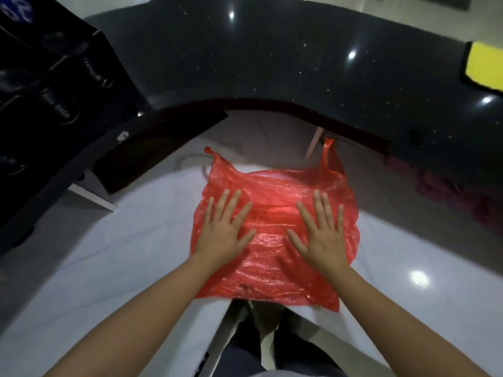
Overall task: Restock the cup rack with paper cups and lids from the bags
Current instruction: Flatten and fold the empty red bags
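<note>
Forearms: both reach forward from the bottom edge, bare, converging on the one item in play.
Left hand (223, 235): palm down, fingers spread, pressed flat on the left half of the red bag. Grip apart, closed on nothing; it weighs the plastic down, it does not hold it.
Right hand (324, 238): same posture on the right half, fingers fanned, grip apart, nothing pinched.
Red bag (272, 270): thin, crinkled, lying flat on the white desk (109, 254), near edge just over the desk's front lip. Looks emptied; no bulge of cups or lids shows through.
Why flat: judged, both palms are smoothing air out so the bag lies thin, likely ahead of folding or setting aside.
Bag handles (328, 151): two loops at the far end, the right one sticking up, the left one lying lower; mouth points away from the person.
White bag: a pale sheet shows under and beyond the red one; whether it is a second bag I cannot tell.
Cup rack (54, 85): far left, black, dark stacked ribbed rims in its slots, probably lids; detail murky.
Dark counter (272, 63): curved, speckled, beyond the desk, nothing on its middle.
Yellow cloth (484, 69): far right on the counter, well apart.
Task progress: judged late; no loose cups or lids in sight.
</note>
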### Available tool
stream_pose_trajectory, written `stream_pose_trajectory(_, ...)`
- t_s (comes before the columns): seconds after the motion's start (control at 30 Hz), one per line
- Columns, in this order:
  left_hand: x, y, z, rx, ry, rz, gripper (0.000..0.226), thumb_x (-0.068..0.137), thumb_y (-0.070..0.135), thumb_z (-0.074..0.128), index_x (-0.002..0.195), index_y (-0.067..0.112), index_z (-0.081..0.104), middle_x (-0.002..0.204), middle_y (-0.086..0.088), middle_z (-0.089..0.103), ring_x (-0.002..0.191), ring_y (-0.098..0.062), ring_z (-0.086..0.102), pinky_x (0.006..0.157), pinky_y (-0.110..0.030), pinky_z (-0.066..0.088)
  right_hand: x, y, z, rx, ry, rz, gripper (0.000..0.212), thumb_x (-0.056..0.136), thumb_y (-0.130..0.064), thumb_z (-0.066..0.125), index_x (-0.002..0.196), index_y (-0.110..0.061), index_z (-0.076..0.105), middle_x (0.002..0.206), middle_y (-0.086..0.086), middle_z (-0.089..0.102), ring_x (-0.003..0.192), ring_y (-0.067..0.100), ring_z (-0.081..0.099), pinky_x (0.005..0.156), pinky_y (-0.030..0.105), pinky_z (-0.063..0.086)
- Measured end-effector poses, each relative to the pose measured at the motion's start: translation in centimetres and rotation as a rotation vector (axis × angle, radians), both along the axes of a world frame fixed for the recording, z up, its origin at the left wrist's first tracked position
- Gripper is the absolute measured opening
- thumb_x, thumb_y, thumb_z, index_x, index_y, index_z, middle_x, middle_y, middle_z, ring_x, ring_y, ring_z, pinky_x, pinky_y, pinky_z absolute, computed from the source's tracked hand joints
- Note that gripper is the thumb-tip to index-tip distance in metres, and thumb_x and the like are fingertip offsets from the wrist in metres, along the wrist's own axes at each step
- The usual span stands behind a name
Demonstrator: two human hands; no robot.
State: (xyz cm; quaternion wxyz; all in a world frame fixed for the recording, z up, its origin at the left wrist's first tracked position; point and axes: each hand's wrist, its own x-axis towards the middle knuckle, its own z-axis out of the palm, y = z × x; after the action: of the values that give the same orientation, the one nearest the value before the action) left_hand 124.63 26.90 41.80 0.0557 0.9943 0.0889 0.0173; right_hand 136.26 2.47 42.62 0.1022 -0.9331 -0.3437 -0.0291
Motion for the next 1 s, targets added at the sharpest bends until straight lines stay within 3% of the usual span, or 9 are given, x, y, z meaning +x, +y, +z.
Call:
stream_pose_trajectory(0.13,4.2,3.0,-0.5,0.047,0.118,0.071,0.083,0.090,0.080,0.025,0.161,0.038,0.015,0.171,-0.006,-0.005,0.154,-0.030,-0.019,0.123,-0.060,-0.001,4.7,2.5,-0.4,-0.136,0.067,-0.116,0.076,0.095,-0.073,0.030,0.160,-0.039,0.008,0.168,0.004,-0.014,0.154,0.026,-0.017,0.121,0.061,-0.006)
stream_pose_trajectory(0.2,5.8,3.9,-1.2,0.037,0.229,0.098,0.091,0.084,0.089,0.022,0.160,0.044,0.002,0.169,-0.006,-0.017,0.150,-0.032,-0.031,0.121,-0.061,-0.008,6.5,3.4,-1.8,-0.224,0.153,-0.127,0.077,0.093,-0.078,0.021,0.158,-0.044,-0.001,0.167,0.001,-0.020,0.152,0.025,-0.024,0.121,0.061,-0.006)
stream_pose_trajectory(0.3,7.3,5.0,-2.8,0.017,0.376,0.091,0.103,0.071,0.101,0.016,0.154,0.050,-0.017,0.162,-0.008,-0.034,0.142,-0.037,-0.043,0.118,-0.064,-0.014,8.5,3.9,-3.7,-0.281,0.279,-0.144,0.077,0.089,-0.084,0.013,0.155,-0.050,-0.010,0.167,-0.001,-0.017,0.153,0.024,-0.020,0.122,0.056,-0.009)
stream_pose_trajectory(0.37,7.4,5.5,-4.0,-0.020,0.418,0.099,0.106,0.068,0.104,0.015,0.153,0.052,-0.018,0.160,-0.008,-0.037,0.142,-0.039,-0.041,0.118,-0.065,-0.013,9.2,3.5,-4.9,-0.295,0.346,-0.187,0.078,0.087,-0.085,0.011,0.155,-0.050,-0.007,0.169,0.000,-0.010,0.154,0.025,-0.013,0.122,0.054,-0.009)
stream_pose_trajectory(0.57,6.9,5.6,-6.1,-0.044,0.314,0.155,0.099,0.071,0.103,0.012,0.153,0.055,-0.013,0.165,-0.005,-0.028,0.153,-0.039,-0.019,0.119,-0.062,-0.014,9.7,3.0,-7.4,-0.222,0.258,-0.261,0.074,0.092,-0.080,0.017,0.157,-0.045,0.009,0.169,-0.001,0.002,0.155,0.022,-0.010,0.122,0.056,-0.004)
stream_pose_trajectory(0.77,6.5,4.5,-5.4,-0.091,0.362,0.189,0.102,0.071,0.102,0.013,0.153,0.052,-0.018,0.162,-0.007,-0.036,0.149,-0.039,-0.028,0.117,-0.064,-0.014,11.0,3.0,-7.0,-0.257,0.310,-0.213,0.074,0.092,-0.080,0.016,0.157,-0.046,0.006,0.169,-0.001,-0.004,0.153,0.020,-0.017,0.121,0.056,-0.011)
stream_pose_trajectory(0.87,4.8,1.5,-5.0,-0.162,0.394,0.219,0.101,0.074,0.099,0.018,0.154,0.050,-0.019,0.159,-0.009,-0.040,0.146,-0.041,-0.035,0.116,-0.065,-0.017,9.8,3.4,-5.5,-0.192,0.369,-0.251,0.072,0.095,-0.074,0.020,0.158,-0.042,0.008,0.169,0.003,-0.003,0.154,0.024,-0.013,0.122,0.056,-0.005)
stream_pose_trajectory(1.0,1.7,-2.2,-3.6,-0.163,0.200,0.217,0.080,0.094,0.079,0.022,0.161,0.038,0.008,0.169,-0.010,-0.013,0.152,-0.036,-0.025,0.120,-0.065,-0.007,2.8,3.5,-3.3,-0.132,0.295,-0.123,0.064,0.099,-0.068,0.018,0.156,-0.045,-0.002,0.166,-0.002,-0.019,0.151,0.019,-0.026,0.122,0.049,-0.013)
